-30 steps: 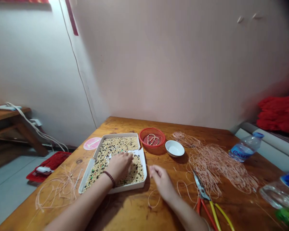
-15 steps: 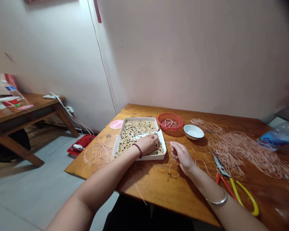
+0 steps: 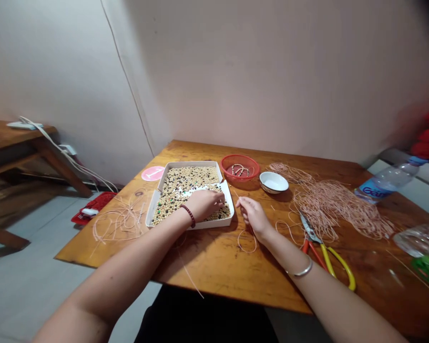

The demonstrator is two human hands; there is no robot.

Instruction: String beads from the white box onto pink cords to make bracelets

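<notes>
A shallow white box [image 3: 232, 212] holds many small beads [image 3: 191, 174], mostly tan with black and a few green ones. Over its front right part is my left hand [image 3: 205, 205], a dark red bead bracelet on the wrist. Its fingers are drawn together just above the beads; whatever is between them is too small to make out. Just right of the box, my right hand [image 3: 252, 215] pinches a thin pink cord [image 3: 235, 192], whose tip points up past the fingertips. A loop of cord hangs below this hand onto the wooden table [image 3: 218, 267].
Behind the hands stand a red basket [image 3: 240, 176] with strung beads and a white bowl [image 3: 273, 182]. To the right lie a pink cord bundle [image 3: 329, 205], pliers [image 3: 312, 233] with yellow-handled scissors beside them, and plastic bottles [image 3: 386, 183]. Loose cords [image 3: 119, 221] lie left.
The view has turned to the right, so everything sits further left. My left hand has risen slightly off the beads, its fingers closer together. My right hand still pinches the cord.
</notes>
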